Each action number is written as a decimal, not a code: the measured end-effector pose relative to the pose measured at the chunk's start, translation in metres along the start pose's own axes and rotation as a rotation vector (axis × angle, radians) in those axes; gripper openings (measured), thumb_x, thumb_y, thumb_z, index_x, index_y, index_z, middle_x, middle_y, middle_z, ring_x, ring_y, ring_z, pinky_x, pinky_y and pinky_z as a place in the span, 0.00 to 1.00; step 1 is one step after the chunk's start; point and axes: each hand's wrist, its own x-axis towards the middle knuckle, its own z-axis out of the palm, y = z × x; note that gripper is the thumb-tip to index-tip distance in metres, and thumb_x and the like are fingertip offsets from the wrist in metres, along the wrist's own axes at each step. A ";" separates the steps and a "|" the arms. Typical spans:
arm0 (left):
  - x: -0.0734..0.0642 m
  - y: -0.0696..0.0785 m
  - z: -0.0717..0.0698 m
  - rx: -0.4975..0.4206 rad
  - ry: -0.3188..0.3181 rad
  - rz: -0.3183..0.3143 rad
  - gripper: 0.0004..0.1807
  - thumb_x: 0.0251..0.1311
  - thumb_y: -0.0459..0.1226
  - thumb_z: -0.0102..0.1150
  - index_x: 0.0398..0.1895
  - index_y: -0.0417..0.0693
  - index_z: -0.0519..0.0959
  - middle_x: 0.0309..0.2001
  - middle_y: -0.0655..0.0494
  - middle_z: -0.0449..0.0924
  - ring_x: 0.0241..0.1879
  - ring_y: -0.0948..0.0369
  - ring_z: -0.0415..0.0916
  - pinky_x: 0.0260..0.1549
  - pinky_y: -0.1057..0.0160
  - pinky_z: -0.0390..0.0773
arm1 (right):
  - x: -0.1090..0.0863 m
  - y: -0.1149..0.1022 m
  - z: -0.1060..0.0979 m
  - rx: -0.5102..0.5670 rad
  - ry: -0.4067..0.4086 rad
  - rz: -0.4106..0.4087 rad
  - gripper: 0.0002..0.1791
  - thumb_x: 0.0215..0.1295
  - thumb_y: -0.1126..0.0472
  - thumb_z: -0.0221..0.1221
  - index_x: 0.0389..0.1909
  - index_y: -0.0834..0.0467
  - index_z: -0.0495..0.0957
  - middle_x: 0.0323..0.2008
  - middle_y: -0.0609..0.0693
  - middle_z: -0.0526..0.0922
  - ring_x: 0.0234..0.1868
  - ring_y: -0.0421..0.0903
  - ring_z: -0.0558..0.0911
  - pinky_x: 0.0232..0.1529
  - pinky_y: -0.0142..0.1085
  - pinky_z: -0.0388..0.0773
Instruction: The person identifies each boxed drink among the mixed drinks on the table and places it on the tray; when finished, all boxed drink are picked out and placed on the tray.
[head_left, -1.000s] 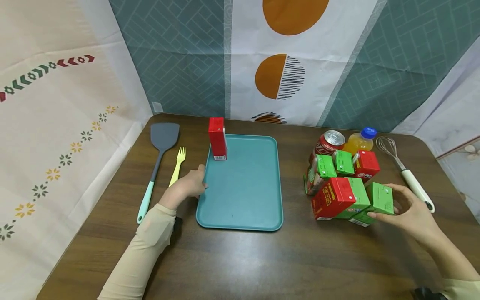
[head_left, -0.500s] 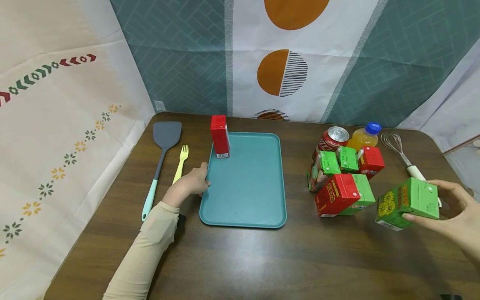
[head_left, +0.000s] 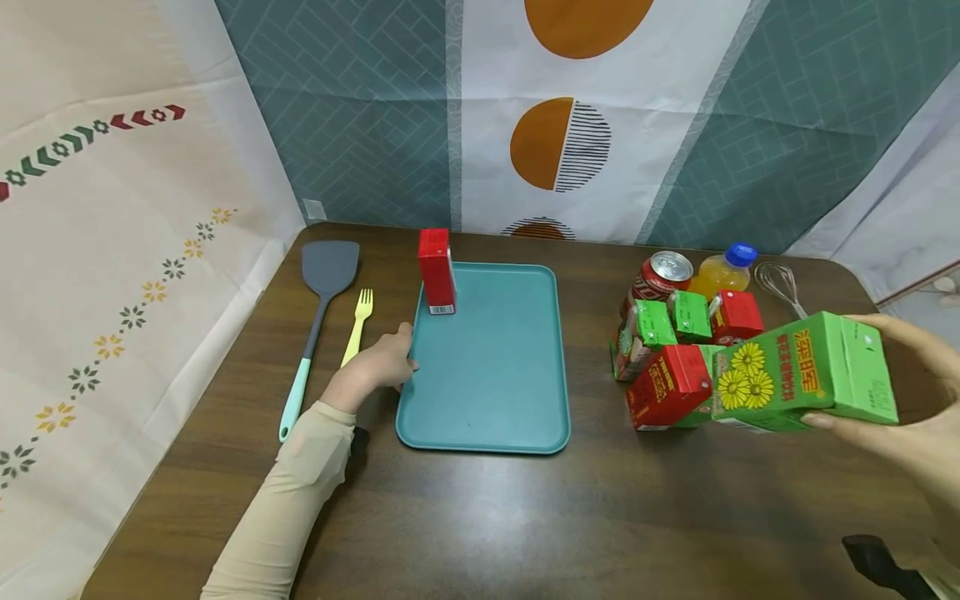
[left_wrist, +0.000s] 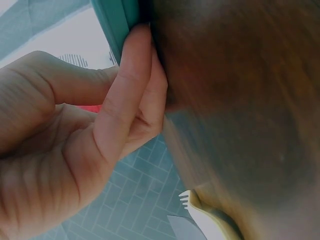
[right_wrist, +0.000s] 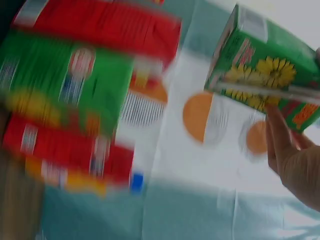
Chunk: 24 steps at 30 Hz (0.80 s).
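Observation:
My left hand [head_left: 377, 365] pinches the left rim of a teal tray [head_left: 491, 367], thumb on one side and fingers on the other in the left wrist view. A red drink carton [head_left: 438, 275] stands at the tray's far left corner. Over the table on the right, my right hand [head_left: 918, 417] grips a green drink carton [head_left: 780, 375] with yellow flowers on it, tilted and lifted. In the right wrist view this carton [right_wrist: 270, 70] hangs well apart from the others, fingers under its side.
Beyond the held carton stand a red carton [head_left: 670, 387], several other red and green cartons, a soda can [head_left: 663, 275] and an orange juice bottle [head_left: 723, 273]. A whisk [head_left: 780, 283] lies far right. Left of the tray lie a yellow fork [head_left: 360, 321] and a spatula [head_left: 330, 271].
My right hand has taken the green carton out of the front of the group, drawn it right, then raised it and swung it back left. The left hand stays at the tray's rim.

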 end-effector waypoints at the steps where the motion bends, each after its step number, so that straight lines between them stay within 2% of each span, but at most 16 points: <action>1: 0.000 0.000 0.000 -0.006 -0.001 -0.001 0.34 0.65 0.29 0.47 0.67 0.27 0.42 0.51 0.25 0.70 0.20 0.56 0.79 0.23 0.64 0.74 | 0.002 -0.004 0.009 0.019 0.028 0.009 0.51 0.18 0.90 0.67 0.57 0.82 0.62 0.51 0.56 0.77 0.49 0.45 0.77 0.44 0.25 0.73; 3: 0.001 0.000 0.000 -0.014 -0.006 0.000 0.35 0.65 0.29 0.46 0.68 0.27 0.41 0.52 0.24 0.69 0.21 0.56 0.79 0.24 0.63 0.75 | 0.007 -0.007 0.029 0.189 0.071 0.019 0.49 0.20 0.93 0.64 0.57 0.82 0.61 0.52 0.61 0.76 0.50 0.48 0.76 0.43 0.27 0.74; 5: 0.001 0.000 0.000 -0.016 -0.006 0.006 0.35 0.65 0.29 0.46 0.68 0.27 0.41 0.52 0.24 0.69 0.21 0.56 0.79 0.24 0.63 0.75 | 0.011 -0.010 0.048 0.255 0.074 0.029 0.49 0.19 0.95 0.62 0.56 0.82 0.61 0.52 0.63 0.76 0.49 0.49 0.77 0.42 0.28 0.76; 10: 0.001 -0.001 -0.001 0.008 0.000 0.015 0.34 0.64 0.29 0.47 0.66 0.26 0.43 0.49 0.24 0.71 0.19 0.56 0.78 0.23 0.64 0.73 | 0.022 -0.013 0.091 0.253 0.032 0.116 0.49 0.25 0.93 0.62 0.60 0.76 0.63 0.53 0.61 0.75 0.48 0.49 0.77 0.39 0.30 0.78; 15: 0.002 -0.001 -0.001 0.021 -0.001 0.024 0.31 0.64 0.29 0.47 0.64 0.26 0.45 0.43 0.27 0.74 0.19 0.56 0.78 0.24 0.64 0.72 | 0.033 -0.011 0.127 0.153 -0.023 0.189 0.46 0.35 0.84 0.68 0.62 0.64 0.66 0.52 0.55 0.76 0.49 0.46 0.77 0.40 0.31 0.78; 18: 0.001 0.000 0.000 0.022 -0.007 0.019 0.31 0.65 0.30 0.47 0.64 0.25 0.45 0.39 0.29 0.75 0.19 0.56 0.78 0.24 0.63 0.72 | 0.039 -0.005 0.146 0.127 -0.064 0.230 0.45 0.40 0.79 0.69 0.64 0.59 0.65 0.54 0.54 0.75 0.49 0.45 0.79 0.42 0.32 0.78; 20: -0.001 0.000 0.000 0.020 -0.009 0.016 0.32 0.65 0.29 0.47 0.64 0.25 0.44 0.41 0.28 0.75 0.19 0.56 0.78 0.24 0.63 0.72 | 0.044 0.001 0.159 0.114 -0.071 0.275 0.45 0.42 0.76 0.70 0.64 0.56 0.65 0.54 0.53 0.74 0.50 0.45 0.79 0.44 0.32 0.77; 24: 0.001 0.001 0.000 0.024 0.002 0.029 0.33 0.64 0.29 0.47 0.65 0.24 0.44 0.45 0.26 0.73 0.19 0.56 0.78 0.23 0.64 0.73 | 0.061 0.020 0.184 0.108 -0.046 0.363 0.44 0.43 0.72 0.70 0.64 0.52 0.64 0.57 0.51 0.73 0.55 0.45 0.76 0.46 0.34 0.77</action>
